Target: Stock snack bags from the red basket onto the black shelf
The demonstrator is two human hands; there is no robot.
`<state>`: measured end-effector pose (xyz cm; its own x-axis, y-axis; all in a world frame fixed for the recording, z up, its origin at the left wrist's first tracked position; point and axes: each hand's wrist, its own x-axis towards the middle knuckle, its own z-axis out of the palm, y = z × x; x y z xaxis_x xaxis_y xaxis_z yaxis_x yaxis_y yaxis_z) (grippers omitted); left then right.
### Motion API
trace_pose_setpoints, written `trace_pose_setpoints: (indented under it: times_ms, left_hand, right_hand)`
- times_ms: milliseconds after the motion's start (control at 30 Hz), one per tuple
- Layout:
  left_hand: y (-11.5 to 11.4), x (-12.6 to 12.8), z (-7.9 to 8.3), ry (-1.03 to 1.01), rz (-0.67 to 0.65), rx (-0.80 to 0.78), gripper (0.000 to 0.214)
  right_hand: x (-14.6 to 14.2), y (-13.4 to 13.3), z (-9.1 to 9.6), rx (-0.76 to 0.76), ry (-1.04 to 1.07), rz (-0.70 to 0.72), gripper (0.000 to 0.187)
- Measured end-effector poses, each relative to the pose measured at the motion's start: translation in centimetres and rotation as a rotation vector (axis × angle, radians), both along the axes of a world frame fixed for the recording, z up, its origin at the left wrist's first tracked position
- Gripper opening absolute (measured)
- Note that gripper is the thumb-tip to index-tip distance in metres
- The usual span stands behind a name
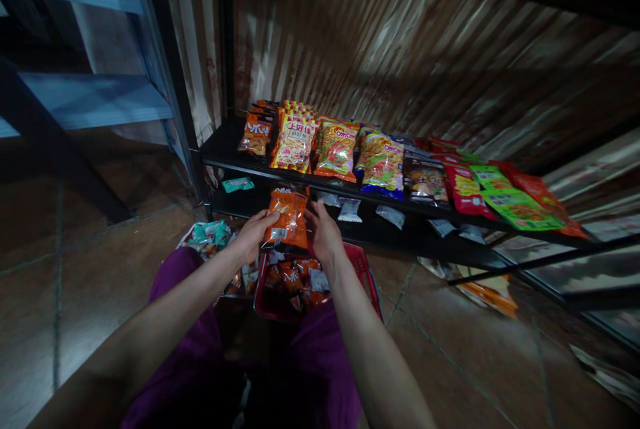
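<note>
There are two hands [255,235] [326,234], one held orange packet [288,217], one red basket [369,275], two trouser legs [183,302] [325,362].

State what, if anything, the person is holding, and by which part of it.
An orange snack bag, held by its left edge in the left hand. The right hand is at its right edge; contact there is unclear.

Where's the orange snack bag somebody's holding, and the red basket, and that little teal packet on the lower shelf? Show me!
Orange snack bag [291,219]: head view, middle of its front.
Red basket [361,263]: head view, inside of its right wall.
Teal packet [238,185]: head view, middle of its upper face.
</note>
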<state>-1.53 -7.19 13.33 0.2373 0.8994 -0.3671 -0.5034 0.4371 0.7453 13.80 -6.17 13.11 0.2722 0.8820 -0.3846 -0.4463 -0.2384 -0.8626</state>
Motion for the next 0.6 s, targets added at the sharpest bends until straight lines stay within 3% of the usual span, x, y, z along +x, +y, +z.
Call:
trace_pose_setpoints:
  times_ms: [67,233,600]
  left_hand:
    - [0.4,0.0,-0.1,-0.029,0.067,-0.007,0.024]
    - [0.9,0.3,-0.2,-0.089,0.181,0.02,0.021]
    - [0.7,0.4,-0.1,-0.218,0.12,-0.001,0.018]
  right_hand:
    - [-0.5,-1.6,-0.5,-0.027,0.011,0.069,0.042]
    - [-2.5,-4.8,-1.6,0.055,0.069,0.073,0.041]
    - [-3.5,-5.2,-1.6,0.23,0.005,-0.066,0.032]
